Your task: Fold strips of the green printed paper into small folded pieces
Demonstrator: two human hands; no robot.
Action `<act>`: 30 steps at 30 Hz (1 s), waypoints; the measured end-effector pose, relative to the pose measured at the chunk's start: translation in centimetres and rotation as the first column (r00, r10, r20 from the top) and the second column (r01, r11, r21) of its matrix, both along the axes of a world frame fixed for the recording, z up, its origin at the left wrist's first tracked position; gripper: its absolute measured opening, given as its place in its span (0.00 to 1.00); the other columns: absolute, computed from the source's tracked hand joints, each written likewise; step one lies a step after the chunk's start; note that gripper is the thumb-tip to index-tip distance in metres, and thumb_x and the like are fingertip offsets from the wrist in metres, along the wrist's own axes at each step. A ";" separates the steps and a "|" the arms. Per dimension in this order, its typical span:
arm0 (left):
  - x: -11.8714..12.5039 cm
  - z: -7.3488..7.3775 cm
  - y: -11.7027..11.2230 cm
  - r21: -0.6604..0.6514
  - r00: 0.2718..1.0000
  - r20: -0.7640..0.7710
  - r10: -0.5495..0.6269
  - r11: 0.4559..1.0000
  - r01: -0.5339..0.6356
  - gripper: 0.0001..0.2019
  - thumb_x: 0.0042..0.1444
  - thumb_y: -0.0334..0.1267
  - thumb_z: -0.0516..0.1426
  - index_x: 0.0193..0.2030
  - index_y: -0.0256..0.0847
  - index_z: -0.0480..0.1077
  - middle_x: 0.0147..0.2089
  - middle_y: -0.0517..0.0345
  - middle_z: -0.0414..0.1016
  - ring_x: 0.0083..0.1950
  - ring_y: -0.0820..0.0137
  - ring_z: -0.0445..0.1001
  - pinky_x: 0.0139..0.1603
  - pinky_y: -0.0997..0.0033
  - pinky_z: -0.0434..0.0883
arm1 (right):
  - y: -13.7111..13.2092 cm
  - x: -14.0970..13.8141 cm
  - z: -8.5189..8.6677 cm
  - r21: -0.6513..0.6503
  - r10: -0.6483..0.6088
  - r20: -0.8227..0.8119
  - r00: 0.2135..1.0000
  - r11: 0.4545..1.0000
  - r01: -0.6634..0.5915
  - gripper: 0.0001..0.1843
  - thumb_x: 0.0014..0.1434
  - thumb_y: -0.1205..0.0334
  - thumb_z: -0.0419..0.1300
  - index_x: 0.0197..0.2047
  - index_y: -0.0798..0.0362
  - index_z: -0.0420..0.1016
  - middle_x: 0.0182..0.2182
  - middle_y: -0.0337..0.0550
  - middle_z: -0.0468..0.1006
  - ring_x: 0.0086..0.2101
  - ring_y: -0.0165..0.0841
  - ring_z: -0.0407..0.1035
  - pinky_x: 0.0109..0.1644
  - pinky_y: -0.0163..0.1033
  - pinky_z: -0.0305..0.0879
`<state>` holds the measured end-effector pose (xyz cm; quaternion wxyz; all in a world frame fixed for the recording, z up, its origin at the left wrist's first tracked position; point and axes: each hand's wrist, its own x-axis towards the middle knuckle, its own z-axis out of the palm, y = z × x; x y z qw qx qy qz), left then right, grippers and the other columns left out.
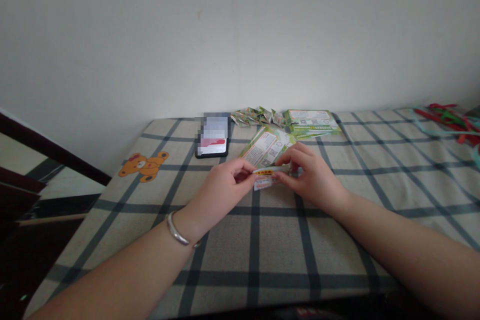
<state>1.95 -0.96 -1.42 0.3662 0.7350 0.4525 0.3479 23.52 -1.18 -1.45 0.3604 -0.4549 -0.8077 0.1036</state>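
tablecloth [225,255]: dull woven cloth | bracelet [177,232]: shiny, smooth metal | phone [215,148]: smooth, glassy front | small packets [255,116]: crinkly, like thin plastic | held packet [263,182]: thin, paper or plastic, can't tell | green box [310,118]: smooth card | wall [240,35]: dull, smooth

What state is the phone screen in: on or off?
On. The phone screen glows pale, with a red patch across its lower half; the upper part is pixelated, so what it displays there, I cannot tell.

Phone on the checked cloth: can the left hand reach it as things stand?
Likely yes: only checked cloth shows between the left hand and the phone. That hand is pinching the small packet, though, so it would probably need to let go first.
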 end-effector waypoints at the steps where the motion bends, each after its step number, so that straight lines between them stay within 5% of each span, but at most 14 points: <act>1: 0.0 0.1 0.0 -0.008 1.000 0.007 0.005 1.000 -0.005 0.04 0.57 0.37 0.59 0.35 0.40 0.73 0.34 0.60 0.79 0.35 0.71 0.78 0.37 0.71 0.74 | 0.1 0.1 0.0 0.007 0.004 -0.020 1.000 1.000 -0.004 0.07 0.55 0.61 0.64 0.37 0.52 0.72 0.37 0.45 0.73 0.37 0.34 0.68 0.38 0.38 0.66; 7: -0.2 0.1 0.2 -0.017 1.000 0.011 0.008 1.000 -0.008 0.04 0.57 0.37 0.58 0.36 0.40 0.73 0.35 0.59 0.79 0.35 0.70 0.78 0.38 0.70 0.75 | 0.5 0.5 -0.3 -0.160 0.009 -0.068 0.998 0.987 -0.020 0.14 0.58 0.57 0.63 0.46 0.50 0.73 0.43 0.46 0.77 0.39 0.35 0.71 0.41 0.41 0.71; 12: -0.3 -0.1 0.2 -0.027 0.999 0.023 0.024 0.999 -0.024 0.04 0.57 0.37 0.58 0.38 0.40 0.73 0.36 0.59 0.80 0.36 0.71 0.79 0.39 0.70 0.76 | 0.6 0.4 -0.7 -0.264 -0.041 -0.134 0.990 0.965 0.004 0.11 0.58 0.56 0.62 0.41 0.52 0.75 0.35 0.43 0.79 0.31 0.31 0.72 0.34 0.37 0.70; 21: -0.2 -0.2 0.2 -0.039 0.999 0.045 0.021 0.999 -0.019 0.06 0.57 0.36 0.58 0.40 0.39 0.72 0.38 0.57 0.80 0.37 0.70 0.79 0.41 0.69 0.76 | 0.7 0.0 -1.1 -0.295 -0.062 -0.235 0.970 0.955 -0.010 0.08 0.56 0.57 0.64 0.33 0.52 0.72 0.28 0.40 0.77 0.26 0.29 0.68 0.30 0.36 0.66; 30: -0.3 -0.1 0.1 0.085 1.000 -0.009 0.030 0.996 -0.029 0.06 0.59 0.39 0.57 0.40 0.40 0.71 0.36 0.59 0.78 0.35 0.71 0.77 0.36 0.72 0.73 | 0.4 -0.6 -0.8 -0.307 -0.034 -0.305 0.952 0.950 -0.065 0.06 0.56 0.60 0.62 0.32 0.52 0.70 0.27 0.39 0.75 0.28 0.29 0.68 0.32 0.36 0.66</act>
